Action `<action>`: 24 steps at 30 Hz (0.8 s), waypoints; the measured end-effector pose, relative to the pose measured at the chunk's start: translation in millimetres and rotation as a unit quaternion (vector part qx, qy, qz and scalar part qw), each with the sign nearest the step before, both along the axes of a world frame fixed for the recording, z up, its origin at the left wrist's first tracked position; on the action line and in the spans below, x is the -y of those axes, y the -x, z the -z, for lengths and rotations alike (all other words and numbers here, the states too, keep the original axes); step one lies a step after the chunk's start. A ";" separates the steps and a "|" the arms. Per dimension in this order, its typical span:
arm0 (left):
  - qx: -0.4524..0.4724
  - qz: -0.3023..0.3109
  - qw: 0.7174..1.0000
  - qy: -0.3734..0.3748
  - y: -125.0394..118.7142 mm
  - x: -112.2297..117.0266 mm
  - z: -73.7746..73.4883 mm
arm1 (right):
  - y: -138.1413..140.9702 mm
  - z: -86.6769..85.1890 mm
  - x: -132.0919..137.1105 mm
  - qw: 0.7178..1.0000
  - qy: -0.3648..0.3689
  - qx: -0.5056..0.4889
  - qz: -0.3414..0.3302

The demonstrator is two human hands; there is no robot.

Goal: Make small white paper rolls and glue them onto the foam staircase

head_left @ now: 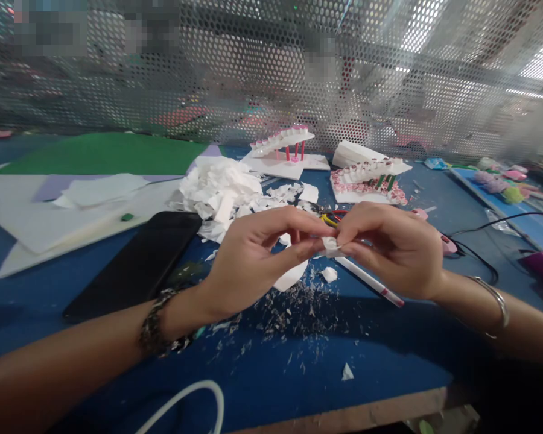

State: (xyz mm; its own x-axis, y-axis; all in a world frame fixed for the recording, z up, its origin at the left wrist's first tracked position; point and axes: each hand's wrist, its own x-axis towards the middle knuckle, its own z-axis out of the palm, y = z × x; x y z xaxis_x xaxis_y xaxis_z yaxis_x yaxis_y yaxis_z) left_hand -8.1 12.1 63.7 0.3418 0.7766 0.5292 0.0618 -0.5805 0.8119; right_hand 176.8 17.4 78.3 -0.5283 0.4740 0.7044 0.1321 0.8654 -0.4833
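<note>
Between the fingertips of both hands is a small white paper piece [330, 246], folded or curled. My left hand [266, 256] pinches it from the left with thumb and forefinger. From the other side, the thumb and forefinger of my right hand [389, 247] close on it too. Beneath the hands lie a white pen [371, 281] with reddish bands and a small white scrap [329, 275]. Yellow and red handles [329, 218] of a tool show just behind the fingertips; the rest of it is hidden. Tiny paper shreds [298, 313] are scattered on the blue table.
A heap of white paper [221, 187] lies behind my left hand, near a black phone [138, 262]. Two small white stair models stand at the back, one with red posts [283, 144], one with green posts [371, 178]. A green sheet [104, 154] lies left; a black cable [484, 259] runs right.
</note>
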 end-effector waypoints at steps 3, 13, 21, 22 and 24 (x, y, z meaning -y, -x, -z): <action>0.026 0.019 0.999 0.011 -1.0 1.1 -2.2 | 0.5 0.2 -0.2 1.000 -0.022 -0.002 -0.005; -0.008 0.039 0.999 -0.017 1.1 -0.8 -2.9 | -2.2 -6.9 3.5 0.999 0.039 0.015 0.000; 0.043 0.038 0.998 0.033 -4.4 1.7 -2.0 | -0.8 -7.4 3.8 0.999 0.050 0.020 0.002; 0.049 0.034 0.997 0.041 -5.0 2.3 -1.7 | -0.4 -6.7 3.6 0.999 0.051 0.017 0.007; 0.051 0.031 0.997 0.051 -5.4 3.3 -0.9 | 0.3 -5.5 3.1 0.998 0.053 0.014 0.015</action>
